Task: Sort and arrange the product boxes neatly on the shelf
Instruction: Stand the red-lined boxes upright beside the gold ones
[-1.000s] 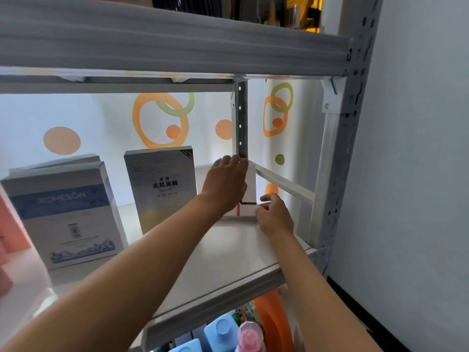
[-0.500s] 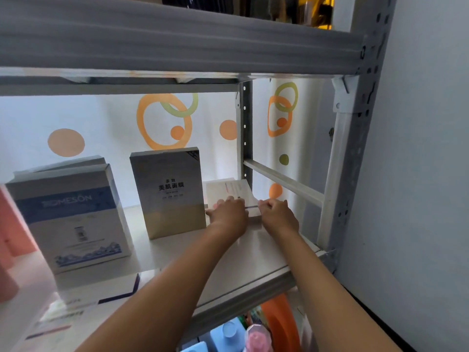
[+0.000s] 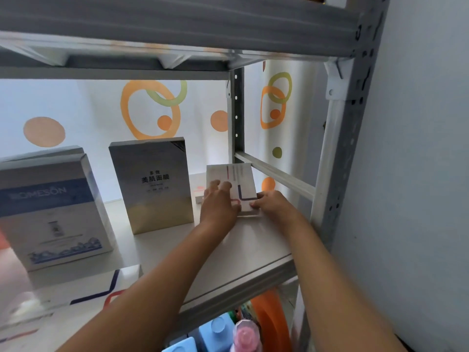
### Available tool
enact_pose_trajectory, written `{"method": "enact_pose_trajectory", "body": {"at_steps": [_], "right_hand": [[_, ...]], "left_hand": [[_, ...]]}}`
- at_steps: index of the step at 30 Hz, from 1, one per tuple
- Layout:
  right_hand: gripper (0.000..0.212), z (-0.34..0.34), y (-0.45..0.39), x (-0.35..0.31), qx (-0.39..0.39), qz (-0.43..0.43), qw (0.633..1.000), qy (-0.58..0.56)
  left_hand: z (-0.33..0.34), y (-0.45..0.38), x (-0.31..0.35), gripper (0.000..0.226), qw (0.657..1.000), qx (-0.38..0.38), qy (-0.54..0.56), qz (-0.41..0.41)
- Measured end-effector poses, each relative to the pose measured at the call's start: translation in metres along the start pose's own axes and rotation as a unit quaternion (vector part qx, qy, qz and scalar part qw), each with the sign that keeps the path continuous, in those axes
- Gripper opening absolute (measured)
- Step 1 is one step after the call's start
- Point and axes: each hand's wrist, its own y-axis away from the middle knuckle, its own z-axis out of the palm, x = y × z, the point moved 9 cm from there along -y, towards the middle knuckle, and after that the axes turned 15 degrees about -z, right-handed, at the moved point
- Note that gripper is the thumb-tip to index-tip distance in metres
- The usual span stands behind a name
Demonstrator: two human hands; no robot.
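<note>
A white box (image 3: pixel 237 175) with red and blue lines lies tipped back at the rear right of the grey shelf (image 3: pixel 253 246). My left hand (image 3: pixel 218 207) lies over its left side with fingers bent on its face. My right hand (image 3: pixel 272 204) pinches its near right corner. A silver and gold box (image 3: pixel 152 181) stands upright just left of my hands. Further left stands a blue and white box (image 3: pixel 50 212), with another box half hidden behind it. A flat white box (image 3: pixel 76 293) with blue and red lines lies at the shelf's front left.
The upper shelf (image 3: pixel 177 26) hangs low overhead. A side rail (image 3: pixel 276 174) and the grey front post (image 3: pixel 337 161) close the right end, with a wall beyond. Blue bottles (image 3: pixel 218 331), a pink bottle (image 3: pixel 245 336) and an orange container (image 3: pixel 271 318) sit on the level below.
The white box stood upright against the rear post one second ago; both hands have tipped it down onto the shelf and slid slightly forward along it.
</note>
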Motion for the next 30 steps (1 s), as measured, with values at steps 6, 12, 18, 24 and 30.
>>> {"method": "enact_pose_trajectory", "body": {"at_steps": [6, 12, 18, 24, 30], "right_hand": [[0.024, -0.002, 0.004, 0.002, 0.046, -0.035, 0.995, -0.075], [0.026, -0.01, -0.003, 0.01, 0.113, -0.044, 0.987, -0.102], [0.023, -0.019, -0.004, 0.018, 0.153, -0.043, 0.981, -0.113], [0.03, -0.018, -0.004, 0.016, 0.179, -0.05, 0.978, -0.095], [0.032, -0.018, -0.005, 0.016, 0.181, -0.052, 0.978, -0.085]], "left_hand": [[-0.025, -0.009, -0.003, 0.035, 0.996, 0.058, 0.007, -0.062], [-0.052, -0.042, 0.005, 0.032, 0.983, 0.057, 0.112, -0.136], [-0.019, -0.05, -0.01, 0.046, 0.99, 0.013, 0.06, -0.126], [-0.002, -0.062, -0.034, 0.037, 0.986, 0.041, -0.071, -0.142], [0.016, -0.061, -0.049, 0.047, 0.966, 0.014, 0.045, -0.252]]}}
